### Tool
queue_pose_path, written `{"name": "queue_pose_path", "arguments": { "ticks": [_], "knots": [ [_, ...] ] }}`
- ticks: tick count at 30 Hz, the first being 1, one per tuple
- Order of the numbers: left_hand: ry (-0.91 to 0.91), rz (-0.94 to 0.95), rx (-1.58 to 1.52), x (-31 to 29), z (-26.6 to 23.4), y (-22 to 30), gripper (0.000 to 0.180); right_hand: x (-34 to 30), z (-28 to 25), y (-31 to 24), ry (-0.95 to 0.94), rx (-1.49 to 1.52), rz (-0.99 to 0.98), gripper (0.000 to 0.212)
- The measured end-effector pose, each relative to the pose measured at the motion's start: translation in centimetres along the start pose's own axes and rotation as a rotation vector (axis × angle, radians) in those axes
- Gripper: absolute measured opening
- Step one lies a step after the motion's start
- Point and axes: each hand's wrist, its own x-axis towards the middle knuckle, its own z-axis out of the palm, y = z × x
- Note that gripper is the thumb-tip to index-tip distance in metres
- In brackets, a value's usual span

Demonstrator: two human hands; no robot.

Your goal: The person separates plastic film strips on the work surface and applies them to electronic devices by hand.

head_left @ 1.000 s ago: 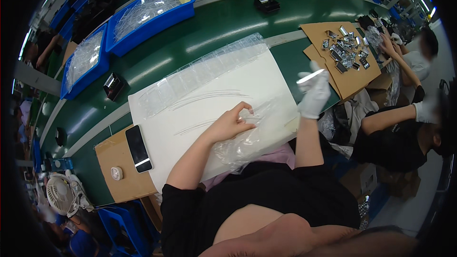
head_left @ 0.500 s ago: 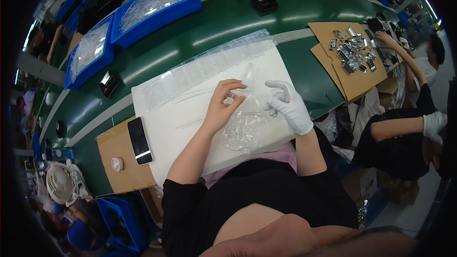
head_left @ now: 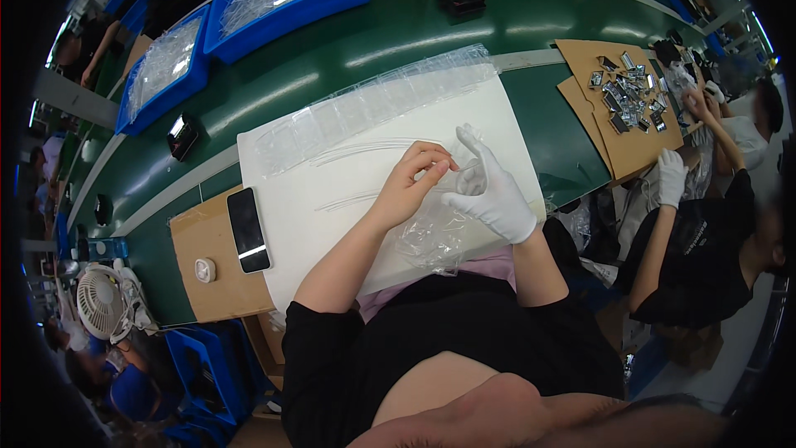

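My bare left hand (head_left: 417, 184) is above a white work surface (head_left: 307, 232), its thumb and fingertips closed together in a pinch. What sits between them, if anything, is too small and clear to make out. Facing it, my white-gloved right hand (head_left: 496, 193) has its thumb and fingers spread apart, with a faint see-through bit of plastic near the palm. Crumpled clear plastic film (head_left: 431, 241) lies below both hands. Thin clear strips (head_left: 361, 149) rest to their left. Along the far edge stretches a clear plastic sheet with pocket-like sections (head_left: 365, 108).
A black phone (head_left: 248, 230) and a small white roll (head_left: 205, 270) lie at left on cardboard. Blue bins (head_left: 290, 21) of clear strips stand far left. Shiny metallic parts (head_left: 634, 95) cover cardboard at right, beside a co-worker (head_left: 705, 241). A black holder (head_left: 460, 0) sits at the back.
My hands have come closer together, the left moving slightly right and the right opening its bent fingers wider. At right the co-worker's gloved hand has shifted up towards the cardboard.
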Motion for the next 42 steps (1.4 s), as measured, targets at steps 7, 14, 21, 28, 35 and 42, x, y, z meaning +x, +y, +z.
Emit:
{"name": "queue_pose_path", "arguments": {
  "ticks": [7, 14, 21, 28, 35, 42],
  "knots": [
    [-0.028, -0.027, -0.008, -0.2, -0.1, -0.7, 0.015, 0.2, 0.0, 0.9, -0.078, -0.025, 0.019, 0.089],
    [-0.067, -0.287, -0.484, 0.4, -0.8, -1.5, 0.015, -0.3, 0.0, 0.4, 0.053, -0.138, -0.177, 0.075],
    [0.197, -0.199, -0.483, 0.9, -2.6, -0.7, 0.02, 0.8, -0.6, 2.8, 0.295, 0.332, -0.128, 0.042],
    [0.059, 0.048, -0.46, 0.4, -3.0, -0.5, 0.035, 1.1, -1.7, 4.5, -0.015, 1.0, 0.323, 0.03],
    [-0.092, 0.129, -0.092, 0.0, -3.0, -1.5, 0.044, 0.7, 1.8, 3.0, -0.127, 0.676, 0.143, 0.032],
    [-0.053, -0.03, -0.425, 0.7, -1.8, -0.6, 0.042, 0.8, 1.2, 3.6, 0.152, -0.075, -0.47, 0.045]
  ]
}}
